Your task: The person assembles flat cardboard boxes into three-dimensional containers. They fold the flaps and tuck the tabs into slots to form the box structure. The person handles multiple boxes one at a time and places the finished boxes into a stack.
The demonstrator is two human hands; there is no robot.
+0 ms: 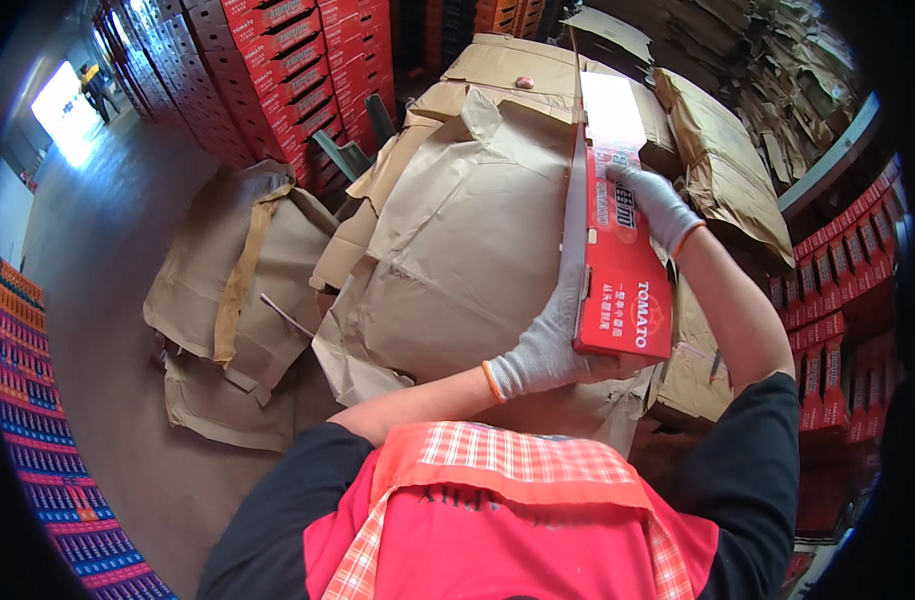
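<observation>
A long red carton [620, 262] with white print and a pale inner side is held on edge in front of me, right of the middle. My left hand [547, 350], in a grey-white knit glove with an orange cuff, grips its near lower end; some of its fingers are hidden behind the carton. Farther up, my right hand [659, 205] in a matching glove closes on the carton's right edge. Beneath and beside it, crumpled brown wrapping paper [467, 240] covers a large stack.
Tall stacks of red cartons [277, 75] rise at the far left, with more red cartons [842, 320] at the right. Brown wrapped bundles [722, 160] lie at the back right. Loose brown paper [212, 270] rests on the floor at left. Another person [97, 92] stands far off near a bright doorway.
</observation>
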